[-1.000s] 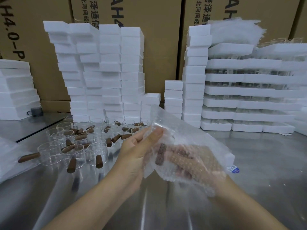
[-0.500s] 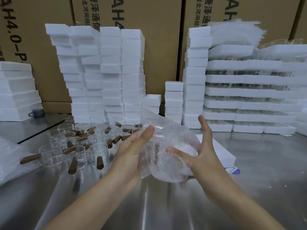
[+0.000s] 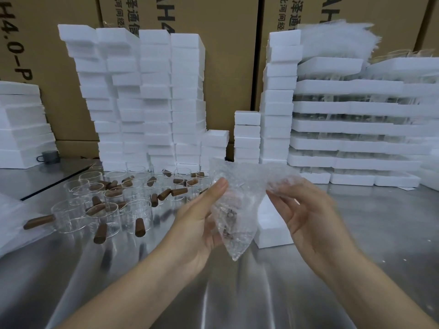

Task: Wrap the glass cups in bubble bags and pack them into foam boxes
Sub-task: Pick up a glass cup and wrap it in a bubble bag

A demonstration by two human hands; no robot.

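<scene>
Cardboard carton (image 3: 47, 67) behind the held bubble bag (image 3: 237, 198) reads "4.0-P".

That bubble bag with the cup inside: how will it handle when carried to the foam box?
Probably floppy: the bubble bag sags to a point below the left hand and crumples where the right hand pinches its top. Likely bottom-heavy, as the cup's brown handle shows low inside. Presumably fragile: it holds glass.

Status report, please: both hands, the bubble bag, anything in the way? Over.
Left hand grips bubble bag, cup inside. Right hand pinches bag's top edge. Foam box sits just behind; loose cups off left, not blocking.
</scene>
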